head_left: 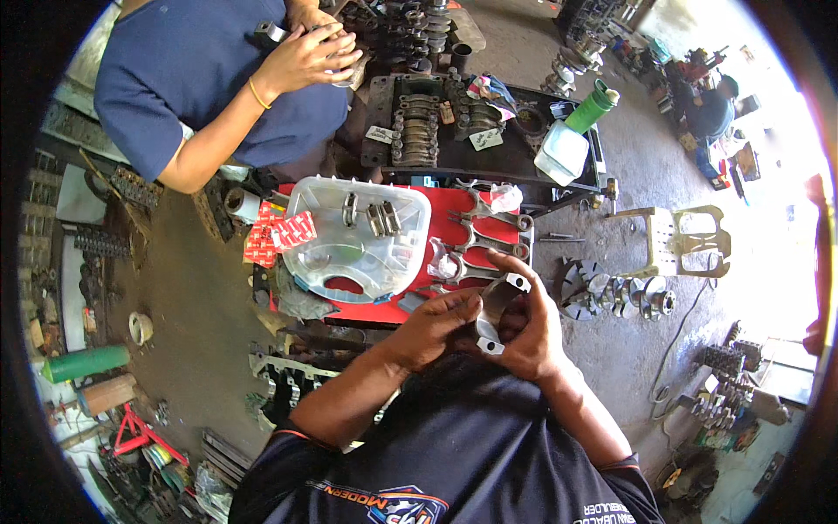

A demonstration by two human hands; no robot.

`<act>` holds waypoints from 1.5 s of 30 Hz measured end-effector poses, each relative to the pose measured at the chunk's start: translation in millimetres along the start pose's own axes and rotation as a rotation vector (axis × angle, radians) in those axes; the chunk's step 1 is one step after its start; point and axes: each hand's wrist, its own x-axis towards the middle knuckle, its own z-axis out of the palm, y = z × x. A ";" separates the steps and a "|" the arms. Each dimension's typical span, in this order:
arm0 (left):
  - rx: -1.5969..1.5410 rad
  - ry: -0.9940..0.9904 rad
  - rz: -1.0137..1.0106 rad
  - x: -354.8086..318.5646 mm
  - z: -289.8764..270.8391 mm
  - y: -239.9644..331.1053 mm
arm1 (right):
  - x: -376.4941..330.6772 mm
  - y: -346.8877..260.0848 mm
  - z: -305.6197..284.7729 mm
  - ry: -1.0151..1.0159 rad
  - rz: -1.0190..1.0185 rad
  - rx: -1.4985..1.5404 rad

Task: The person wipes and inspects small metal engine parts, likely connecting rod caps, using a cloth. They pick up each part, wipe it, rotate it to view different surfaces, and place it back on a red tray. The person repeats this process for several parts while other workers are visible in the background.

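Note:
In front of my chest I hold a half-round metal bearing cap (491, 325), its curved inner face showing between two bright flat ends with bolt holes. My right hand (539, 330) is closed around its far and right side. From the left, my left hand (436, 325) is closed too, thumb and fingers at the cap's inner edge. Just beyond my hands several connecting rods (478, 234) lie on a red-topped table (349, 312). To their left a clear plastic lid (397, 262) carries several bearing shells (384, 218). Red packets (278, 236) lie on its left edge.
At the upper left a co-worker in a blue shirt (218, 79) holds a metal part. Behind the table, a dark bench holds an engine block (380, 113), a green bottle (594, 105) and a plastic tub (561, 153). A crankshaft (624, 295) and a cream chair (668, 240) stand right.

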 end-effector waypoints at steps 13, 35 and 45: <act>1.204 0.290 0.367 36.8 75.3 9.6 | -31.0 16.2 -76.9 -0.106 -0.430 -0.304; 0.354 -0.121 -0.072 66.0 73.8 -28.0 | -64.2 27.2 -163.4 0.122 -0.300 -0.331; 1.358 1.118 0.310 -5.8 -110.1 -20.8 | -80.0 64.3 -153.2 0.450 -0.135 0.120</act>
